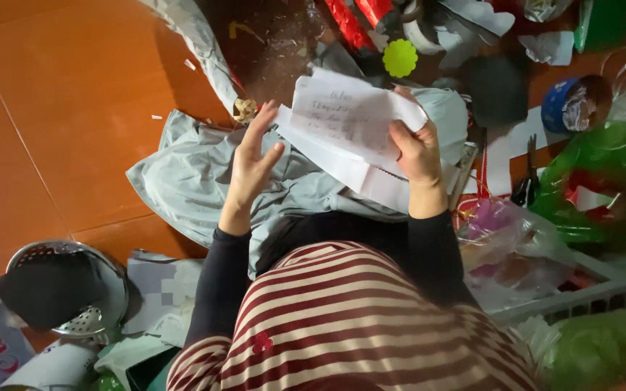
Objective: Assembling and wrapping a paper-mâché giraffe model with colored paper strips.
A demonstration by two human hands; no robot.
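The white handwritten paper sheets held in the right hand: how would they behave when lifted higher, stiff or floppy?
The white handwritten paper sheets would probably flop: they already bend and crease around the right hand. They seem light, since the fingers alone carry them. The open left hand beside their edge might steady them.

Home floor, orange tiles [74,94], metal colander [74,289], grey cloth [190,174], scissors [527,185], plastic bags [516,246], scattered wrapping scraps across the upper edge
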